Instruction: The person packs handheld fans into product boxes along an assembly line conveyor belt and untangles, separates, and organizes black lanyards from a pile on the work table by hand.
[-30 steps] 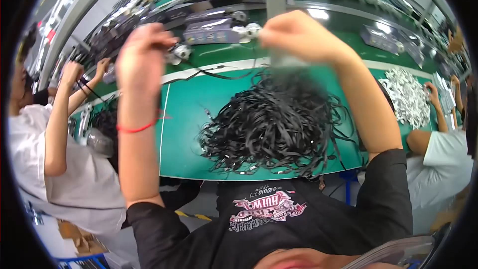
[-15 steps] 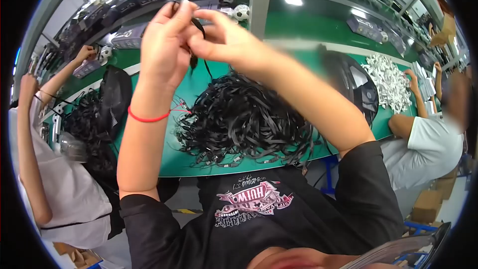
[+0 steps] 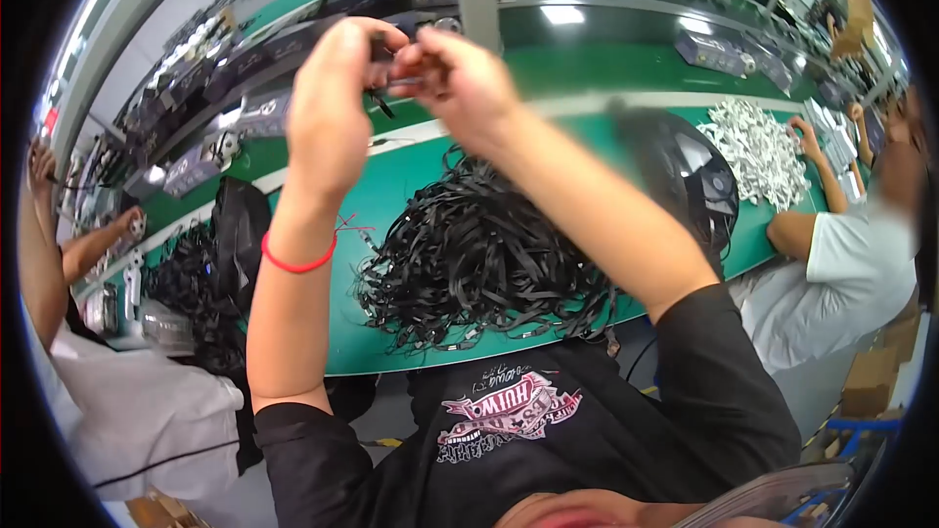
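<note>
My left hand [image 3: 331, 103], with a red string bracelet [image 3: 299, 264] round the wrist, is raised above the table. Its fingers curl round a thin black strap [image 3: 382, 106], whose short end hangs below them. Facing it, my right hand [image 3: 468, 83] pinches the same strap; the fingertips of both hands almost meet and are slightly blurred. The exact part between them is too small to make out. Under my hands a big heap of black straps [image 3: 489, 254], with small fittings at some ends, lies on the green tabletop [image 3: 342, 337].
A shiny black rounded object [image 3: 690, 176] stands right of the heap. Beyond it are white straps [image 3: 758, 152] near a co-worker's hand [image 3: 806, 142]. Leftward lie a black bag [image 3: 243, 235] and more black straps [image 3: 181, 269]. Another person's hand [image 3: 127, 223] is at left. Boxes line the conveyor behind.
My hands have turned and closed in on the strap, the right fingers curling more tightly. The view has shifted slightly. The co-worker at left has lowered an arm.
</note>
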